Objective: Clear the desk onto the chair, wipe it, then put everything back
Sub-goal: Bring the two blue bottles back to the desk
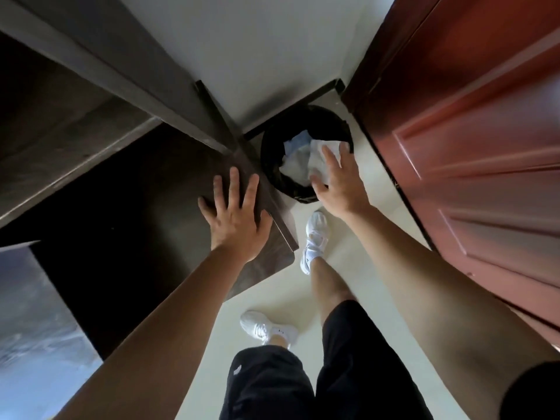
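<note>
Left hand lies flat, fingers spread, on the bench corner. Right hand, fingers straight, covers the white tissue wad over the waste bin beneath it. Wad probably light, soft, crushable; pinch anywhere.

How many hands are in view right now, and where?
2. The left hand lies flat on the desk corner; the right hand is spread over the black bin, touching a white wipe.

Our left hand lies flat on the desk corner, fingers spread. Our right hand hangs over the black bin — fingers straight, white tissue beneath them. White shoes on pale floor; red-brown door at right.
</note>
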Demonstrator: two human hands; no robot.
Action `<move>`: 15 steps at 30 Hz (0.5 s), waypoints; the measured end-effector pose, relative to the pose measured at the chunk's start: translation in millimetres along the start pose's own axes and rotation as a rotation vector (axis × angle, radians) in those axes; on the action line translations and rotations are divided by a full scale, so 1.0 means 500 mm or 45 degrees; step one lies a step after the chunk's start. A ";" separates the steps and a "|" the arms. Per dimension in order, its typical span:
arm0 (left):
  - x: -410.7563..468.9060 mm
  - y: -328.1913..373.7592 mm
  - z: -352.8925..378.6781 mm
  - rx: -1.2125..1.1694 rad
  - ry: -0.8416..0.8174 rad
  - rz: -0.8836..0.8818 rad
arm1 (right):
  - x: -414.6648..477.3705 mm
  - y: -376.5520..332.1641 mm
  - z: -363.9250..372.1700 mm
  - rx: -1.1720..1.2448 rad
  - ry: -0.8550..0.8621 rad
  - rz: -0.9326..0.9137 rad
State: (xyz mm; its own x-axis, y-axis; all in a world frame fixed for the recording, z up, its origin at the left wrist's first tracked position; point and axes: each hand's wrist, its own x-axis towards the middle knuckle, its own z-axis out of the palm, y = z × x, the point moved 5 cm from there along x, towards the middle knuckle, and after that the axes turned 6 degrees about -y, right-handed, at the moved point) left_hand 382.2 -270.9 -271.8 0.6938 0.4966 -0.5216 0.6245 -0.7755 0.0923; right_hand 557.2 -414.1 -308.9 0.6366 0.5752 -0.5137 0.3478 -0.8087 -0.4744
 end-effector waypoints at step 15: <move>-0.074 0.107 -0.185 0.099 0.206 0.350 | -0.275 -0.018 -0.193 -0.162 0.605 -0.104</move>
State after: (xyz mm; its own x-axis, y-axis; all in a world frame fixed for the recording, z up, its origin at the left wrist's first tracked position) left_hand 423.0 -294.7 -169.0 0.8843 0.3153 -0.3444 0.3812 -0.9135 0.1424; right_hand 532.9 -498.1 -165.0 0.8367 0.5416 -0.0819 0.4722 -0.7890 -0.3931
